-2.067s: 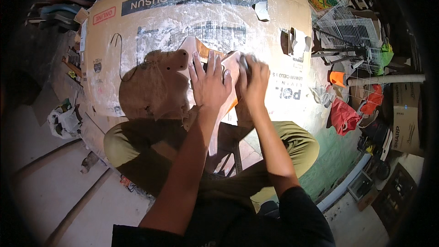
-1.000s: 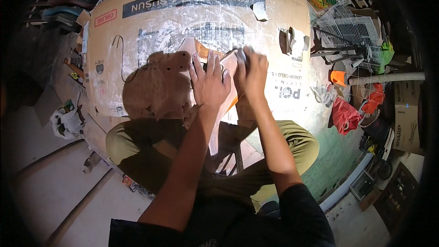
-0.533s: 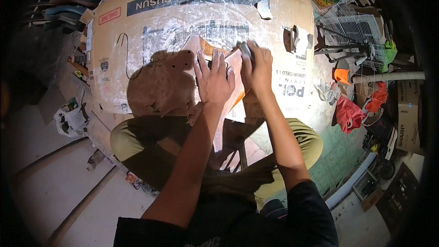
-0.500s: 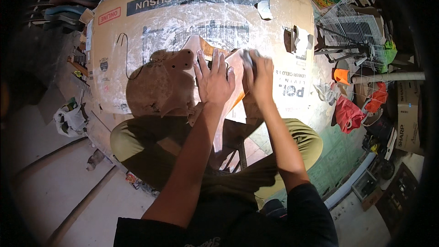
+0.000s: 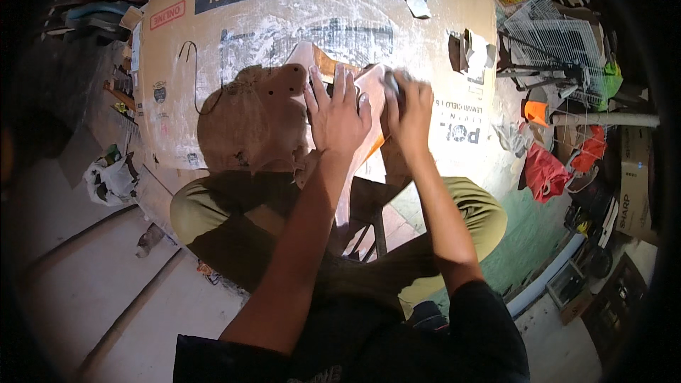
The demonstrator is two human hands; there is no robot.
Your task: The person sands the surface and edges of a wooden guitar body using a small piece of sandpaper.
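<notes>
A pale brown shaped wooden piece with pointed corners and a glossy orange-brown side lies on the cardboard, its long narrow end reaching toward my lap. My left hand rests flat on it, fingers stretched out and slightly apart. At the piece's right edge, my right hand is closed round a small grey pad, blurred by motion; whether it is sandpaper I cannot tell. The shadow of my head and arm darkens the cardboard left of the piece. My left hand and forearm hide part of the wood.
A large dusty cardboard sheet spreads under the work, with a bent wire hook at its left and torn flaps at its right. A wire rack, orange cup-like item and red bag stand at the right.
My right hand has shifted slightly up and right with the grey pad, along the wood's edge. My left hand stays flat on the wood. The whole view has moved a little.
</notes>
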